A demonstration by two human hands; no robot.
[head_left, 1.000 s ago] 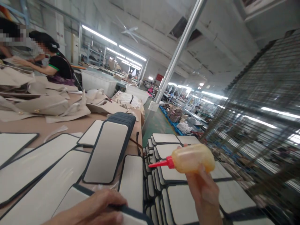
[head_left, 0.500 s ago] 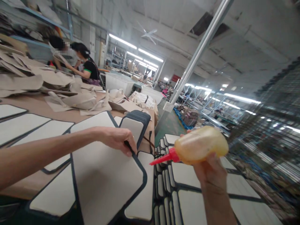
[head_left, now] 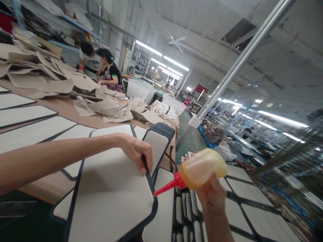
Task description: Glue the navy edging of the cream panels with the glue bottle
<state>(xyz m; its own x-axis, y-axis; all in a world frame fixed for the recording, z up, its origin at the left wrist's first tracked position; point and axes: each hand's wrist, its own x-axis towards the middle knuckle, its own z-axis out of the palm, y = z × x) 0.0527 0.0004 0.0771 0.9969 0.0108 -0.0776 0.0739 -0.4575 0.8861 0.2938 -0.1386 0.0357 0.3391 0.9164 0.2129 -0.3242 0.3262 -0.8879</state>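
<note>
My left hand [head_left: 137,151] reaches in from the left, its fingers pinched on the dark border of a large cream panel [head_left: 108,205]. A bit of dark edging shows between thumb and fingers. My right hand [head_left: 214,193] is wrapped round a yellowish squeeze bottle [head_left: 202,168], tilted with its red pointed nozzle [head_left: 166,186] toward the left. The tip is at the panel's dark edge, near the rounded corner; whether it touches, I cannot tell. Beneath the panel, another cream piece with a dark edge [head_left: 161,205] shows.
Stacked dark-edged pieces [head_left: 186,208] lie to the right, and a small stack [head_left: 158,136] stands beyond my left hand. More panels [head_left: 27,116] cover the left. Beige cut pieces [head_left: 47,82] are heaped at the back, where two people work. A slanting metal pole [head_left: 227,77] rises behind.
The nozzle has come down and left from beside the panel to its dark edge. My left hand still grips the border. The camera view has shifted left.
</note>
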